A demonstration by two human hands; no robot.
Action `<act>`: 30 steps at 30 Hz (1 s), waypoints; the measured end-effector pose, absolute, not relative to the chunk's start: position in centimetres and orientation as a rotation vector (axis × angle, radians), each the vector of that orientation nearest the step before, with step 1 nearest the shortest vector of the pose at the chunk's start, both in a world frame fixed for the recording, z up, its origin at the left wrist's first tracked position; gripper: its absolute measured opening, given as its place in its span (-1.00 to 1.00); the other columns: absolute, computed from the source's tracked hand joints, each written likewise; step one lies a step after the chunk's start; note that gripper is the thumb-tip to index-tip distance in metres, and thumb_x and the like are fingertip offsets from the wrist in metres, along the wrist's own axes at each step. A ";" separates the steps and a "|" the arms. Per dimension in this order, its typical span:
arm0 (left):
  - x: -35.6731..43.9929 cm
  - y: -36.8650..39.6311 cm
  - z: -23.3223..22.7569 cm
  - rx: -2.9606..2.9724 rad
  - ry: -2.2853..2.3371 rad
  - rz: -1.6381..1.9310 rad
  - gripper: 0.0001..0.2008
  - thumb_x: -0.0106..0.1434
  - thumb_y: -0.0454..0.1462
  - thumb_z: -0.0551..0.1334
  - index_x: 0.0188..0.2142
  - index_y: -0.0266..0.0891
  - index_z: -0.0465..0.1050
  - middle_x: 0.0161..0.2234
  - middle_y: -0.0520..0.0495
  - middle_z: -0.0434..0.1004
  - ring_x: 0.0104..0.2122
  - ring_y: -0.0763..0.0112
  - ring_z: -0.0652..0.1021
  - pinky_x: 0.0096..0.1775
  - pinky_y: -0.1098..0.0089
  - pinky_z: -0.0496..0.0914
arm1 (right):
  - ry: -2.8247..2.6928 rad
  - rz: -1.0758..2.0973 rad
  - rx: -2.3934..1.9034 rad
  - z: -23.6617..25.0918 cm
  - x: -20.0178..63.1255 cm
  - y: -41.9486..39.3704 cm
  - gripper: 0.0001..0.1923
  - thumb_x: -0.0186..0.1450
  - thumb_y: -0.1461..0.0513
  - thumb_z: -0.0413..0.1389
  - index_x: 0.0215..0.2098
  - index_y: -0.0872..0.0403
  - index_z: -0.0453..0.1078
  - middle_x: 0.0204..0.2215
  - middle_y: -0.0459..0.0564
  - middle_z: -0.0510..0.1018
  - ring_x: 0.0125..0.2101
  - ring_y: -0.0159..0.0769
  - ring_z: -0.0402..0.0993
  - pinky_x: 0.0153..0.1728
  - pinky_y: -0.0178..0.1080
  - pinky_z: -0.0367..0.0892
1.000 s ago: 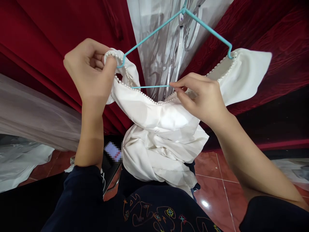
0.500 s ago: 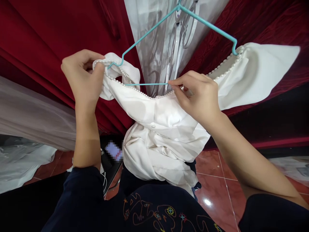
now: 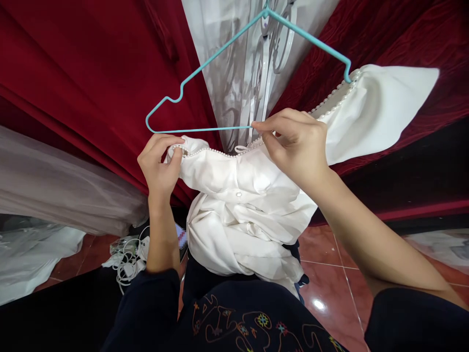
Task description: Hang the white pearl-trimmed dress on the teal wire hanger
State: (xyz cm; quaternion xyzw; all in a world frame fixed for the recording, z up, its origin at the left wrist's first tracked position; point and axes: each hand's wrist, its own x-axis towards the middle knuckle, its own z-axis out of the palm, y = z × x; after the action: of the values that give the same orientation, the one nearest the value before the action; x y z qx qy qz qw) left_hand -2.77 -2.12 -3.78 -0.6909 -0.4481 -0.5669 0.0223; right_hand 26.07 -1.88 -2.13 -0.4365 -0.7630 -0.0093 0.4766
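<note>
A white garment (image 3: 249, 210) with a pearl-beaded neckline hangs by one shoulder from a teal wire hanger (image 3: 205, 68). Its right shoulder sits on the hanger's right end; the left shoulder is off the hanger and below its bare left end. My left hand (image 3: 159, 164) pinches that loose beaded shoulder just under the hanger's bottom bar. My right hand (image 3: 295, 144) pinches the bottom bar and the neckline at the middle. The rest of the garment bunches down toward my lap.
Red velvet curtains (image 3: 84, 73) and a white sheer curtain (image 3: 252, 58) hang behind. A beige drape (image 3: 62, 186) lies at left. White cables (image 3: 126, 254) and white plastic sheeting (image 3: 29, 254) lie on the glossy red tile floor (image 3: 330, 274).
The garment's left shoulder came off the hanger's left end. My left hand moved down and right with it. The right hand stayed on the bar.
</note>
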 end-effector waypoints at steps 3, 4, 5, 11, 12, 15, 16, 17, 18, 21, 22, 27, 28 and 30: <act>-0.2 -1.6 -3.6 -1.957 -1.110 -1.950 -0.83 0.32 -0.30 0.28 -0.10 -0.13 0.58 -0.04 -0.07 0.54 -0.01 0.19 0.57 -0.04 0.16 0.50 | -1.888 -0.033 -1.041 -1.7 26.4 -2.3 -0.75 0.44 0.23 0.02 -0.11 -0.05 0.55 -0.24 -0.01 0.59 -0.22 -0.18 0.52 -0.16 -0.05 0.34; 0.4 -1.4 -3.4 -1.946 -1.113 -1.976 -0.79 0.33 -0.33 0.25 -0.06 -0.13 0.56 0.03 -0.09 0.52 0.05 0.18 0.54 0.00 0.16 0.48 | -1.909 -0.047 -1.021 -1.6 26.5 -2.5 -0.75 0.43 0.23 0.02 -0.08 -0.03 0.55 -0.22 -0.01 0.60 -0.20 -0.18 0.53 -0.15 -0.04 0.34; 1.0 -1.3 -3.2 -1.969 -1.159 -1.986 -0.75 0.34 -0.38 0.21 -0.04 -0.14 0.55 0.05 -0.10 0.51 0.08 0.19 0.52 0.04 0.17 0.47 | -1.928 -0.066 -0.998 -1.6 26.5 -2.6 -0.74 0.43 0.23 0.03 -0.06 -0.02 0.54 -0.20 -0.01 0.61 -0.18 -0.17 0.54 -0.15 -0.03 0.35; 1.9 -1.5 -2.1 -2.252 -1.523 -1.893 -0.67 0.34 -0.49 0.11 -0.15 -0.12 0.59 -0.18 -0.01 0.60 -0.16 0.27 0.59 -0.07 0.31 0.45 | -1.676 -0.210 -0.938 -1.7 26.3 -3.1 -0.74 0.45 0.17 -0.01 -0.08 -0.06 0.52 -0.17 0.01 0.61 -0.14 -0.16 0.56 -0.07 0.00 0.43; 1.8 -1.6 -2.1 -2.246 -1.520 -1.882 -0.68 0.34 -0.49 0.12 -0.17 -0.11 0.59 -0.18 -0.01 0.58 -0.16 0.27 0.58 -0.08 0.32 0.44 | -1.562 -0.297 -0.911 -1.6 26.4 -3.0 -0.76 0.45 0.16 0.01 -0.10 -0.06 0.53 -0.19 0.02 0.60 -0.13 -0.14 0.56 -0.04 0.02 0.43; 1.6 -2.2 -1.9 -2.171 -1.442 -1.904 -0.72 0.36 -0.47 0.14 -0.20 -0.13 0.59 -0.21 -0.02 0.53 -0.14 0.26 0.56 -0.07 0.31 0.42 | -1.275 -0.562 -0.879 -1.2 27.5 -2.2 -0.69 0.37 0.00 0.14 -0.05 -0.03 0.53 -0.14 0.06 0.56 -0.03 -0.04 0.49 0.07 0.14 0.34; 1.5 -2.6 -1.8 -2.144 -1.409 -1.922 -0.72 0.36 -0.46 0.14 -0.20 -0.13 0.60 -0.21 -0.03 0.52 -0.14 0.25 0.55 -0.06 0.30 0.42 | -1.249 -0.587 -0.901 -1.1 28.3 -1.9 -0.61 0.32 -0.04 0.18 -0.01 -0.01 0.52 -0.10 0.08 0.55 0.00 -0.01 0.47 0.08 0.15 0.32; 1.4 -2.9 -1.6 -2.122 -1.378 -1.942 -0.71 0.35 -0.46 0.15 -0.19 -0.12 0.61 -0.21 -0.03 0.51 -0.14 0.24 0.54 -0.06 0.29 0.41 | -1.267 -0.557 -0.939 -0.9 29.1 -1.5 -0.57 0.29 -0.03 0.23 0.01 0.02 0.52 -0.09 0.10 0.56 0.00 0.00 0.47 0.08 0.14 0.32; 1.3 -3.3 -1.5 -2.101 -1.350 -1.966 -0.70 0.34 -0.47 0.15 -0.18 -0.12 0.62 -0.20 -0.04 0.51 -0.13 0.24 0.54 -0.06 0.28 0.41 | -1.309 -0.476 -0.987 -0.8 30.0 -1.3 -0.60 0.27 0.03 0.24 -0.01 0.05 0.54 -0.10 0.12 0.58 -0.03 -0.01 0.50 0.05 0.10 0.35; 1.2 -4.4 -1.0 -2.092 -1.303 -1.991 -0.70 0.33 -0.43 0.19 -0.16 -0.06 0.65 -0.23 -0.05 0.49 -0.19 0.24 0.52 -0.13 0.26 0.40 | -1.390 -0.164 -1.075 -0.1 32.3 -1.0 -0.81 0.28 0.30 0.15 -0.17 0.11 0.57 -0.23 0.13 0.64 -0.20 -0.14 0.60 -0.16 -0.10 0.45; 1.2 -4.7 -0.9 -2.097 -1.305 -1.985 -0.72 0.33 -0.40 0.21 -0.16 -0.04 0.66 -0.25 -0.04 0.48 -0.21 0.24 0.52 -0.15 0.25 0.39 | -1.387 -0.110 -1.104 0.2 32.8 -1.2 -0.80 0.27 0.34 0.13 -0.18 0.12 0.57 -0.25 0.13 0.64 -0.23 -0.17 0.61 -0.22 -0.14 0.45; 1.4 -5.2 -0.6 -2.152 -1.320 -1.981 -0.80 0.33 -0.32 0.23 -0.22 -0.05 0.67 -0.34 -0.04 0.44 -0.32 0.27 0.47 -0.27 0.22 0.33 | -1.498 -0.200 -1.322 1.3 33.8 -1.6 -0.59 0.07 0.32 0.34 -0.08 0.07 0.57 -0.10 0.11 0.63 -0.12 -0.07 0.57 -0.21 -0.11 0.42; 1.4 -5.3 -0.5 -2.165 -1.320 -1.979 -0.80 0.33 -0.31 0.24 -0.22 -0.06 0.67 -0.35 -0.05 0.44 -0.33 0.27 0.47 -0.28 0.21 0.32 | -1.518 -0.221 -1.339 1.4 33.8 -1.4 -0.59 0.07 0.33 0.32 -0.08 0.06 0.57 -0.10 0.09 0.63 -0.12 -0.07 0.57 -0.19 -0.10 0.42; 1.2 -5.3 0.0 -2.172 -1.321 -1.979 -0.81 0.33 -0.30 0.24 -0.23 -0.06 0.66 -0.36 -0.06 0.45 -0.33 0.25 0.46 -0.30 0.18 0.30 | -1.517 -0.242 -1.410 1.7 33.7 -1.1 -0.62 0.10 0.37 0.25 -0.10 0.03 0.59 -0.17 0.04 0.65 -0.18 -0.09 0.57 -0.16 -0.08 0.40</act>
State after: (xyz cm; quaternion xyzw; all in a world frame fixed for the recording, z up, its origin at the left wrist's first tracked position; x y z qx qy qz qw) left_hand 1.21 -5.34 -0.04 -0.6736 -0.4098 -0.6137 -0.0403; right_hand 33.67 -1.12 1.67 -0.5839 -0.6285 -0.1003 0.5041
